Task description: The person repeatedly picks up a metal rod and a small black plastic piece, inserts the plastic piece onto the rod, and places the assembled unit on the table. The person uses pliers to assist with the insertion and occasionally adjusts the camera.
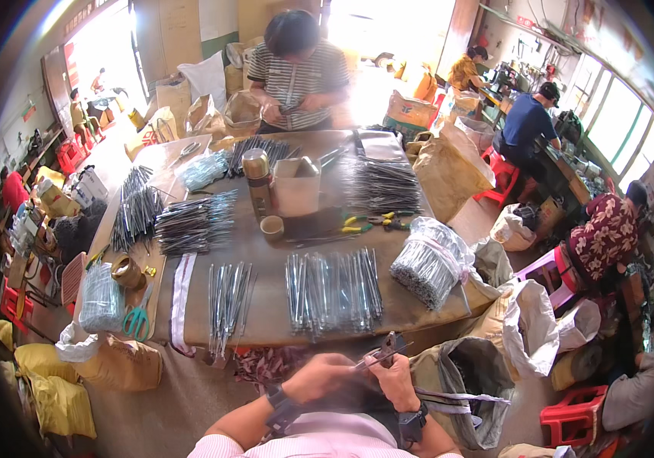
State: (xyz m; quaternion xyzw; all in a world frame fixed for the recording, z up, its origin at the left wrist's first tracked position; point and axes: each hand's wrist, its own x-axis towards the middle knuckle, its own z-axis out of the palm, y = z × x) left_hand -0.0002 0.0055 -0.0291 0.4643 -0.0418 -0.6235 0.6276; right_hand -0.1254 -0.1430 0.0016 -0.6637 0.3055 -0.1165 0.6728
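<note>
Metal rod bundles [333,291] on table [266,324], scissors [137,319] leftward

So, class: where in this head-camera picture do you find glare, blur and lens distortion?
Head view: daylight blows out the doorway and the opening behind the seated person in the striped top; the left hand and right hand, holding a dark tool, are smeared by motion; the table edge bows and the corners go black from the fisheye.

A pair of dark metal pliers [385,349] pointed up and away from the worker, tilted, gripped low in front of the table edge. A blurred bundle of thin grey rods [346,389] lay beneath them.
</note>
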